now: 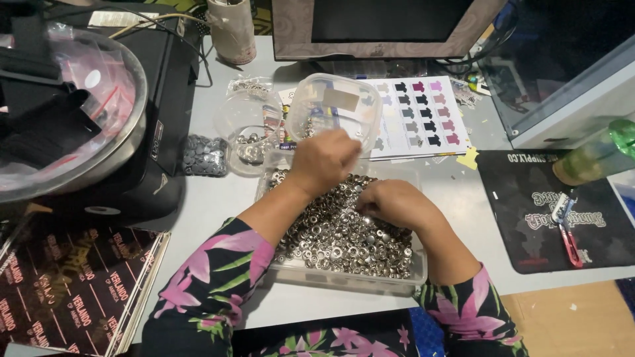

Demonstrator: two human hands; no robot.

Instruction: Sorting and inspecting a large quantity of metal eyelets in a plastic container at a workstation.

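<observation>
- At the centre of the grey bench [218, 198], a clear plastic tray [344, 277] brims with small silver metal eyelets [337, 238].
- Left hand [324, 160], blurred at 12 o'clock, grip pinched; on what, cannot tell.
- Right hand [395, 203] rests at 2 o'clock, fingers curled into the heap.
- Risk: eyelets likely spill over the low rim if raked.

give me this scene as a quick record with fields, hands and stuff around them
setting: grey desk, seen from above
left hand: raised over the tray's far end, blurred, grip unclear
right hand: resting on the rings, fingers curled
tray: clear plastic, full of small silver rings
behind tray: clear tub, colour chart
left side: grey buttons, metal bowl
right side: black mat, green bottle
sleeves: dark floral
</observation>
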